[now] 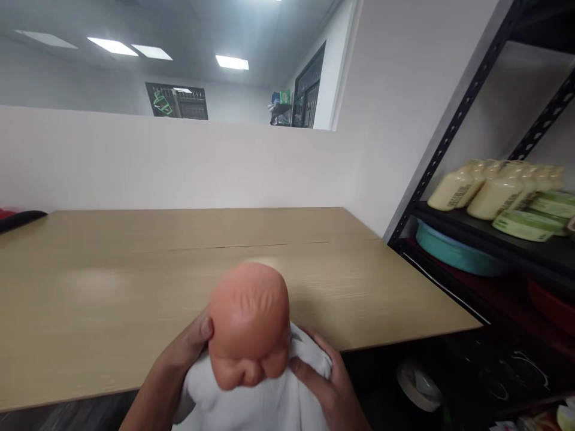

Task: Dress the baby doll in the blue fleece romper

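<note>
A baby doll (249, 323) with a bald head and closed eyes faces me at the near edge of the wooden table (135, 299). White cloth (251, 407) covers its body below the chin. My left hand (195, 338) is at the side of its head, with the thumb on the cheek and the other fingers hidden behind. My right hand (321, 371) grips the doll at its shoulder through the white cloth, thumb in front. The doll's lower body is out of frame.
On the right stands a black metal shelf (485, 236) holding several cream bottles (498, 188), green tubs (530, 224) and a turquoise basin (458, 248). A white wall (202, 161) with a wide window or mirror rises behind the table. A dark-rimmed object (22, 220) lies at the far left.
</note>
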Demonstrator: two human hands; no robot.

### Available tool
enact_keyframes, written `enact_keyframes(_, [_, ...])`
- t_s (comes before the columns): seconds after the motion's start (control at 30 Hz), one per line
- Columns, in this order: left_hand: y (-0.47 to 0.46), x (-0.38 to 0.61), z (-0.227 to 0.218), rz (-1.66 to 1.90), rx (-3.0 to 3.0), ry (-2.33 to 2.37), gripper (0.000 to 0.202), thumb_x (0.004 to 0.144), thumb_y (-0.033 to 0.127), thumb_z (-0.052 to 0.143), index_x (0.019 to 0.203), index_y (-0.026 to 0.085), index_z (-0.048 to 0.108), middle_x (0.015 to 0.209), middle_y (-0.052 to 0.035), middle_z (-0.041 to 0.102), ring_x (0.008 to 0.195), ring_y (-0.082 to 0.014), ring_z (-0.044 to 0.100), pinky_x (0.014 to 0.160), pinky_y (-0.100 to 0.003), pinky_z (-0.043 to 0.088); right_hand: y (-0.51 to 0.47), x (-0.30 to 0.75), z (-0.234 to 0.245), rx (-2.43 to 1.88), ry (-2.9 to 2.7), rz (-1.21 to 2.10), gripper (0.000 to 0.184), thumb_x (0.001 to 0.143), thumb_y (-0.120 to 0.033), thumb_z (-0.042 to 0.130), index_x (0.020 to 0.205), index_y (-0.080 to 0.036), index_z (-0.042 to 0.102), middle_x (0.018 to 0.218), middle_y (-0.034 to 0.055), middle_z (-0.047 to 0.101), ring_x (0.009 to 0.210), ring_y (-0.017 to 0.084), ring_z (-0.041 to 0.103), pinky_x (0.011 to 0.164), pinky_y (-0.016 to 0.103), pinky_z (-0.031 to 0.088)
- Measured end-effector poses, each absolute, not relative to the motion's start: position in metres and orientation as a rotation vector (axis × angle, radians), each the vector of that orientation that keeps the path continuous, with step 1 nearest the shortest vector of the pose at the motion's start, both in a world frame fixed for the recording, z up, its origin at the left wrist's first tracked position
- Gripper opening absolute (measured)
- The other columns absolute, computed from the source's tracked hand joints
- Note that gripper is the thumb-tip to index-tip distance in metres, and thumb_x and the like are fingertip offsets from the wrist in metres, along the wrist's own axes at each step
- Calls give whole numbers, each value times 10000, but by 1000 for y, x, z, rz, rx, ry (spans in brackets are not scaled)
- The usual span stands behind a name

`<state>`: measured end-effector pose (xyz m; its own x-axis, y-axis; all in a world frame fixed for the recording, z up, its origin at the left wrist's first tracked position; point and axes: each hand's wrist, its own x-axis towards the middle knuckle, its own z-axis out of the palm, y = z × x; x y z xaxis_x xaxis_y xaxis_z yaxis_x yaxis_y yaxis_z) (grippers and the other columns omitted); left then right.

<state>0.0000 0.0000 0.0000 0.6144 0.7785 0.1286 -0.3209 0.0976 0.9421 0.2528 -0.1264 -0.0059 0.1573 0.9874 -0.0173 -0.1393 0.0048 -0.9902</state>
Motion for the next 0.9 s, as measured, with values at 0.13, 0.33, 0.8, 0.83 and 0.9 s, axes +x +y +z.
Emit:
enact_keyframes(0.13, [33, 20, 10, 873, 1243, 417, 870, 749, 812, 764, 1312, 150, 741, 1294, -172, 785, 1420, -470, 565, 1204, -531, 475, -89, 262, -1, -1207, -1083, 1163, 574, 821, -581, 835, 1240, -195, 765, 1208, 123, 801, 1197, 360, 702, 1071, 475, 549])
enact_keyframes(0.33, [89, 21, -1, 756, 1175, 592, 832, 782, 843, 707, 1248, 158, 775, 1403, -163, 734, 1522, -438, 459, 1319, -509, 307, -38, 282, -3, -1249, -1234, 1233, 549, 836, -624, 799, 1176, -193, 784, 1047, 85, 808, 1059, 333, 717, 966, 438, 564])
enact_keyframes(0.8, [206, 39, -23, 620, 1020, 358, 926, 960, 832, 449, 1496, 90, 592, 1543, -188, 620, 1546, -402, 436, 1333, -512, 261, 86, 314, -13, -1351, -1304, 1319, 626, 752, -586, 878, 1256, -237, 749, 1407, 101, 727, 1310, 336, 667, 1108, 481, 538])
enact_keyframes(0.83, [213, 40, -25, 643, 1012, 373, 913, 970, 820, 449, 1494, 85, 591, 1536, -191, 625, 1547, -393, 437, 1334, -497, 263, 93, 316, -15, -1336, -1312, 1356, 633, 762, -586, 871, 1268, -229, 742, 1414, 107, 723, 1310, 335, 669, 1107, 478, 539])
enact_keyframes(0.9, [226, 40, -28, 702, 979, 417, 901, 976, 813, 447, 1491, 87, 588, 1514, -188, 648, 1553, -373, 433, 1336, -467, 261, 102, 318, -21, -1271, -1315, 1461, 646, 785, -601, 848, 1289, -215, 723, 1378, 115, 744, 1262, 328, 699, 1068, 454, 564])
